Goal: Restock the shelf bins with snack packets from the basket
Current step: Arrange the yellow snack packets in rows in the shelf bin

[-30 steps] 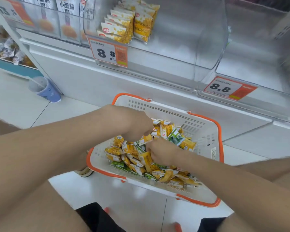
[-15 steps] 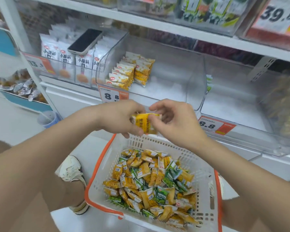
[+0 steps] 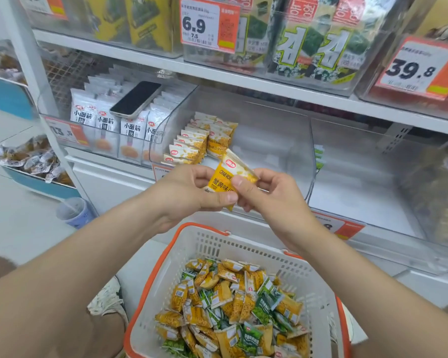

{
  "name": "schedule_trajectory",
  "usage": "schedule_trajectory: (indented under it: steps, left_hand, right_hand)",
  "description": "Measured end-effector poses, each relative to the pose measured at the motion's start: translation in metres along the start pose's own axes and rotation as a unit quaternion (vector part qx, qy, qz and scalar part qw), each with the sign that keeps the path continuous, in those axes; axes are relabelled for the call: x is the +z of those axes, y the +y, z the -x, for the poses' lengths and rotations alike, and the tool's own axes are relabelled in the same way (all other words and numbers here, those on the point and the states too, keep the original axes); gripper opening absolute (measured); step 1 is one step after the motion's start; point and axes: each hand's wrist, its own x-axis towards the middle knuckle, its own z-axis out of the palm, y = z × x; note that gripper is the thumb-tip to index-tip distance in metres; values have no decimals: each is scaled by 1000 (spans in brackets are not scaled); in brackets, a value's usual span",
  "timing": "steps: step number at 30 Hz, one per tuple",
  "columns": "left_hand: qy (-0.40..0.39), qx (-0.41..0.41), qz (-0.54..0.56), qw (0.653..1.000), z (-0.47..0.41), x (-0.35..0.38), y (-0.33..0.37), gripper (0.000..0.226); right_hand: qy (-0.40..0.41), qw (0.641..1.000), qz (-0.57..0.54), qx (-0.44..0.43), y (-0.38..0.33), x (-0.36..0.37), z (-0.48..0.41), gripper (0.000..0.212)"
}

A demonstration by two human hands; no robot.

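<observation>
Both hands hold one yellow snack packet (image 3: 224, 178) in front of the shelf. My left hand (image 3: 192, 189) grips its lower left part and my right hand (image 3: 265, 195) pinches its right edge. Below them stands a white basket with an orange rim (image 3: 192, 254), filled with several yellow and green packets (image 3: 230, 306). Behind the hands is a clear shelf bin (image 3: 282, 140) with rows of the same yellow packets (image 3: 199, 140) in its left part. To its right a second clear bin (image 3: 360, 197) shows a few green packets (image 3: 318, 157) at its left wall.
A phone (image 3: 136, 99) lies on white packets (image 3: 109, 120) in the bin at the left. Seaweed packs (image 3: 308, 42) fill the shelf above. A plastic cup (image 3: 74, 211) stands on the floor at the left. My shoe (image 3: 106, 301) is beside the basket.
My hands rose out of the basket with a yellow packet and now hold it up in front of the bin. The view has tilted up toward the shelf.
</observation>
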Motion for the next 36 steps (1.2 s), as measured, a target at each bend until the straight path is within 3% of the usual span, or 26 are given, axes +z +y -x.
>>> schedule_trajectory:
  steps: [4,6,8,10,13,16,21,23,28,36]
  left_hand:
    - [33,9,-92,995,-6,-9,3,57]
    - [49,16,-128,990,-11,-13,5,62]
    - [107,58,-232,965,-16,-18,5,60]
    - [144,129,-403,894,-24,-25,1,50]
    - [140,161,-631,746,-33,-34,-8,44]
    - [103,151,-714,676,-36,-35,-8,24]
    - [89,156,-754,632,-41,-37,-4,14]
    - [83,146,-765,621,-43,-35,-2,15]
    - [74,138,-755,636,-47,-35,1,15]
    - [66,134,-765,627,-43,-34,0,16]
  right_hand:
    - [-32,999,38,-1,-7,0,-8,20]
    - [3,998,54,-20,-10,3,-18,19]
    - [73,995,57,-37,-13,6,-33,20]
    - [126,988,79,-43,-12,9,-55,19]
    - [138,978,157,-1,4,8,-100,21]
    - [140,959,237,64,23,10,-144,35]
    - [120,937,297,139,42,24,-194,24]
    - [123,937,279,169,49,29,-209,39]
    - [174,923,273,207,46,33,-213,66]
    - [172,946,157,224,41,33,-211,62]
